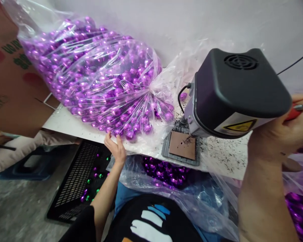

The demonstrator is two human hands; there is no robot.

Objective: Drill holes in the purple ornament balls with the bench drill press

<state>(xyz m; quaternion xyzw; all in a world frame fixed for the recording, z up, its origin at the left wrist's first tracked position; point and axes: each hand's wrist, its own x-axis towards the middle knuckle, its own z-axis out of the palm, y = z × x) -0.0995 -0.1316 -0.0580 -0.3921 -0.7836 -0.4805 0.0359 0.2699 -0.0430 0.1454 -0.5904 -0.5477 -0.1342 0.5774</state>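
- A pale plain wall point(176, 23) backs our white desk point(65, 122), which is strewn with dark shavings point(223, 153) at the right.
- The shiny purple faceted balls point(116, 90) lie mostly in a large clear plastic bag point(155, 80), gathered at its neck and sprawling along the desk.
- Our left hand point(116, 148) has its fingers parted at the bag's lower edge, beside the nearest balls; we see nothing gripped.
- Our right hand point(298, 127) is closed around a red lever handle point(294, 112), partly hidden by the bulky black machine point(242, 87) with a fan grille.
- Balls near the desk's front edge could roll off if the bag sags or gets nudged.
- Loose plastic beside the square brown plate point(184, 144) could snag under the machine if it slides sideways; fingers near the plate could get pinched if the handle is pulled.
- The black mesh crate point(70, 183) and another person's pale sleeve point(13, 153) sit left of us, under a brown cardboard box point(17, 77), so room there looks tight.
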